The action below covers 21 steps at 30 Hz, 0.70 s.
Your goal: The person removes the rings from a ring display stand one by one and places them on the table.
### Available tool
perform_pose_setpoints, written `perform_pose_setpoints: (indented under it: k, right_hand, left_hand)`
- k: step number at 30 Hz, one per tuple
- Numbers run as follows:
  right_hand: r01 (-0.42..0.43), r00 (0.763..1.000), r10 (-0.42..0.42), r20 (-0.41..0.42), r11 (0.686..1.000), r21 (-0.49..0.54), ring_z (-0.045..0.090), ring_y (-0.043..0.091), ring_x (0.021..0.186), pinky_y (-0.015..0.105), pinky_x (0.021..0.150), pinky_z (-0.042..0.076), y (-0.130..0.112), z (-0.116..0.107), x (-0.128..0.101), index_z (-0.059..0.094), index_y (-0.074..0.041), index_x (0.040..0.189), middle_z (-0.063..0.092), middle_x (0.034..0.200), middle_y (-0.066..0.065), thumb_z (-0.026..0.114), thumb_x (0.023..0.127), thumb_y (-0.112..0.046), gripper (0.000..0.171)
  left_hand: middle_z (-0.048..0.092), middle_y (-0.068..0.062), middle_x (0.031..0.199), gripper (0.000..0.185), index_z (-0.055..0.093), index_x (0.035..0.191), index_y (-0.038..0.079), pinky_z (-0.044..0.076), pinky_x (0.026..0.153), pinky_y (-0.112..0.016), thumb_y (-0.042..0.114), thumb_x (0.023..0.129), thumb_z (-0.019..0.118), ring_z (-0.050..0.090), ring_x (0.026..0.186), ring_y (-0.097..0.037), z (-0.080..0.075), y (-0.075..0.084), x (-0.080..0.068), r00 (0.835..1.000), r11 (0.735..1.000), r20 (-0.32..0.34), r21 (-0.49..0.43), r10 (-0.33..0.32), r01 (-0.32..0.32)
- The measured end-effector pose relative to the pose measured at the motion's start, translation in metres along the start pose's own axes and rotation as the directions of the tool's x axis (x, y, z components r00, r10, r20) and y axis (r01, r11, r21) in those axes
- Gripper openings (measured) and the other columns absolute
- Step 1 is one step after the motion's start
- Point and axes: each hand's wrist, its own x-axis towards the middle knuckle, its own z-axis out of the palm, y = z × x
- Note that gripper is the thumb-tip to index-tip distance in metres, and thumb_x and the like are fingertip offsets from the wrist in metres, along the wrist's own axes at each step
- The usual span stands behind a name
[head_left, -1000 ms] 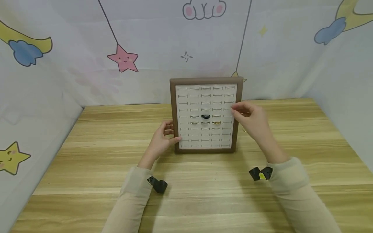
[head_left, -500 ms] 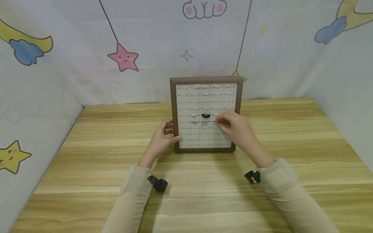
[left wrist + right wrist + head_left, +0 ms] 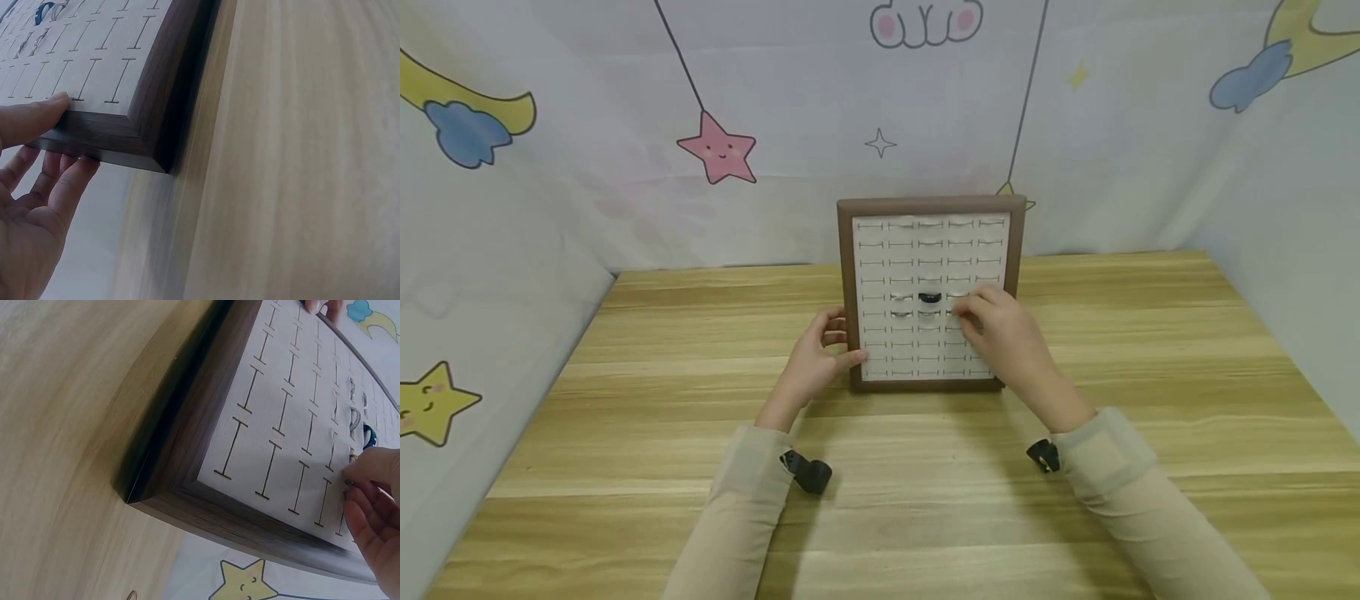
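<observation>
A ring display board (image 3: 928, 354) in a brown wooden frame (image 3: 932, 386) stands upright on the table, its pale face cut with rows of slots. My left hand (image 3: 812, 362) grips the frame's left edge, thumb on the front and fingers behind, as the left wrist view (image 3: 31, 212) confirms. At the board's right half, my right hand (image 3: 1007, 333) pinches a gold ring (image 3: 353, 457) at a slot; the fingers hide most of it. Left of those fingertips sit a black ring (image 3: 929, 297) and several silver-coloured rings (image 3: 901, 314) in slots.
A wood-grain table (image 3: 880, 517) spreads around the board. Behind it hangs a pale cloth (image 3: 797, 208) printed with stars and moons. A bit of a gold loop (image 3: 132, 595) shows at the lower edge of the right wrist view.
My right hand has moved left and slightly down, from the board's right edge to the gold ring, and pinches it. My left hand and the board have stayed put.
</observation>
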Motion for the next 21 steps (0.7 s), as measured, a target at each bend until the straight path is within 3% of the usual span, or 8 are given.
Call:
perform_pose_setpoints:
  k: [7,15,21]
  right_hand:
    - [-0.097,0.995,0.094,0.034,0.993,0.074,0.064,0.023,0.084,0.032,0.074,0.057,0.000,-0.003,0.002,0.069,0.000,0.090,0.067,0.094,0.012,0.068,0.080,0.005,0.011]
    - [-0.195,0.980,0.184,0.073,0.957,0.216,0.063,0.024,0.084,0.035,0.075,0.056,0.002,-0.007,0.003,0.069,0.002,0.091,0.068,0.096,0.014,0.064,0.082,0.005,0.011]
    - [-0.291,0.956,0.266,0.122,0.912,0.289,0.061,0.019,0.080,0.022,0.071,0.052,0.003,-0.013,0.006,0.068,0.000,0.095,0.069,0.096,0.014,0.064,0.085,0.000,0.010]
  left_hand:
    - [0.045,-0.016,0.138,0.073,0.033,0.144,0.008,0.042,0.107,-0.048,0.006,0.083,0.072,0.046,0.128,-0.035,0.000,0.000,0.000,1.000,1.000,0.005,0.005,-0.001,0.001]
    - [0.045,-0.016,0.139,0.073,0.033,0.144,0.009,0.042,0.107,-0.048,0.006,0.083,0.072,0.046,0.129,-0.034,-0.001,-0.002,0.001,1.000,1.000,0.005,0.000,-0.010,0.010]
    - [0.045,-0.016,0.139,0.073,0.034,0.144,0.009,0.042,0.107,-0.048,0.005,0.082,0.072,0.047,0.128,-0.034,0.000,-0.002,0.001,1.000,1.000,0.001,-0.004,-0.009,0.009]
